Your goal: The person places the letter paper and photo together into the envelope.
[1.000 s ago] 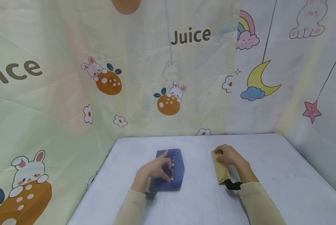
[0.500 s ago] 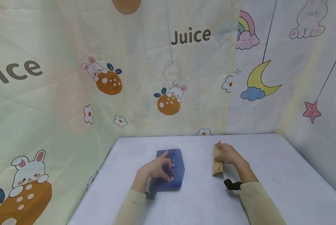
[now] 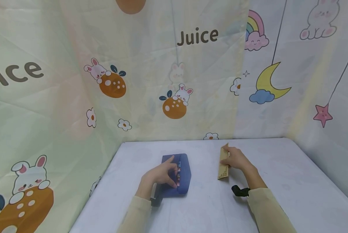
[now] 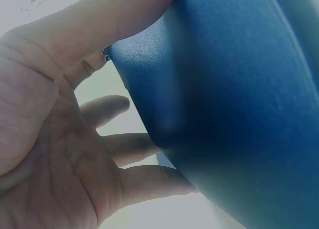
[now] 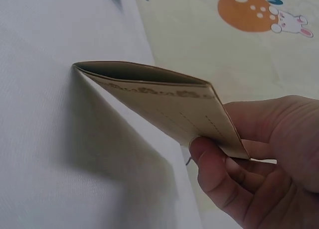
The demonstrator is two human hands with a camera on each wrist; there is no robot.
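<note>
Fingers of the left hand (image 3: 161,174) stand wide of the thumb and hold a blue envelope (image 3: 186,176) on the white worktop (image 3: 203,168), left of its middle. The envelope's flap lies toward the worktop's right edge; a patterned strip (image 3: 178,176) shows in the mouth, just beside the fingertips. In the left wrist view, the thumb overlaps the blue surface while other fingertips reach its edge. Farther right, near the far edge, the right hand (image 3: 238,158) pinches a tan card sleeve (image 3: 224,154) narrowly between thumb and fingers. The right wrist view shows the sleeve tilted, its end parted; whether the lowest corner touches the worktop cannot be told. A black strap (image 3: 239,191) hangs beside the right wrist.
</note>
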